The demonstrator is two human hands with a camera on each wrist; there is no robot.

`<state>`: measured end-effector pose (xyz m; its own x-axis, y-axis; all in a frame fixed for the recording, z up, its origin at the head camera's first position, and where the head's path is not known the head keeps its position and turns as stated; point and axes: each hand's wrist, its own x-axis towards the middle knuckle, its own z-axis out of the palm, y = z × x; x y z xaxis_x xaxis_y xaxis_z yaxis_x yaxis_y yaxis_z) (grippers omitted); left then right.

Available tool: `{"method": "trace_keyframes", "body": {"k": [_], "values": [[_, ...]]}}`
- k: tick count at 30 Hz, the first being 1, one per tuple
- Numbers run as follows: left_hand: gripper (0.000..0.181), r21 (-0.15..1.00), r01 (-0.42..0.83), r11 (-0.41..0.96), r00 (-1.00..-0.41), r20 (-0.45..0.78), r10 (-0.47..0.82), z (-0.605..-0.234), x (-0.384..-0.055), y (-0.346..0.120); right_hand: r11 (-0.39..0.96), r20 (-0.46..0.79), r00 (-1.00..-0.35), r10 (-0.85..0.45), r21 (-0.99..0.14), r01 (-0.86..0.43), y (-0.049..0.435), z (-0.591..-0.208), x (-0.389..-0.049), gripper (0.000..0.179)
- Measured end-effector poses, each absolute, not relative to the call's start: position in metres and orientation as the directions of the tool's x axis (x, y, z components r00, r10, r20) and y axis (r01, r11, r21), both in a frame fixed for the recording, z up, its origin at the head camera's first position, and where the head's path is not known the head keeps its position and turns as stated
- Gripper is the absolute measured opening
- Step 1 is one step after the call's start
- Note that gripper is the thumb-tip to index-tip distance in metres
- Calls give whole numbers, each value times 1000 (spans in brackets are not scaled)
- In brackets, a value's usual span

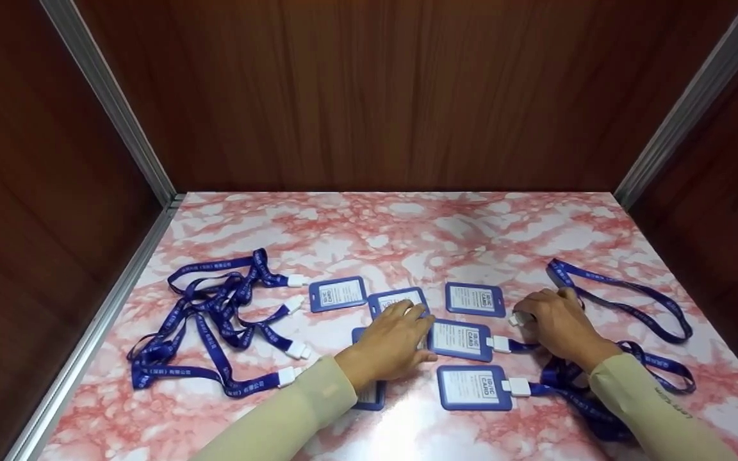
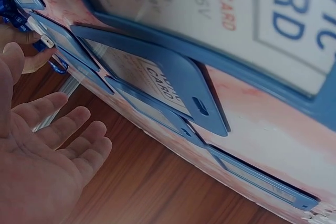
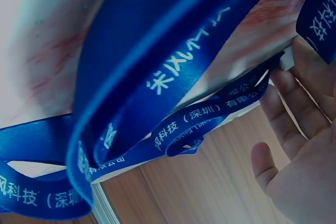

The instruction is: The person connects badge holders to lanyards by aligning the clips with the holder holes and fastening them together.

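The right hand (image 1: 561,322) pinches a white clip (image 1: 520,319). Just left of this grip lies an unclipped blue card holder (image 1: 475,299), apart from the clip. Directly below, toward the person, are two holders with lanyards attached, an upper clipped holder (image 1: 460,339) and a lower clipped holder (image 1: 475,388). Right of the grip, a blue lanyard loop (image 1: 644,288) spreads on the table (image 1: 407,237). Further left, the left hand (image 1: 388,342) is over more holders, fingers extended, gripping nothing; contact cannot be determined. Farthest left of the grip lies a tangled lanyard pile (image 1: 221,307).
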<state>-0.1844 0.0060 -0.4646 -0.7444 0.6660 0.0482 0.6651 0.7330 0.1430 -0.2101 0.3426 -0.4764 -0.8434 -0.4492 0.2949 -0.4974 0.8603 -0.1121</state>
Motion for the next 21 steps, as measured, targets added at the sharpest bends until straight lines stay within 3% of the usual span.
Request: {"method": "trace_keyframes", "body": {"k": [10,21], "values": [[70,111,674,730,-738,60,672,-464,-189,13,875,322,-854,-409,-128,-468,346,-477,-206,28],[68,76,686,724,-728,81,681,-460,-198,26,866,376,-822,-428,-88,-491,345,-474,-201,29]]}}
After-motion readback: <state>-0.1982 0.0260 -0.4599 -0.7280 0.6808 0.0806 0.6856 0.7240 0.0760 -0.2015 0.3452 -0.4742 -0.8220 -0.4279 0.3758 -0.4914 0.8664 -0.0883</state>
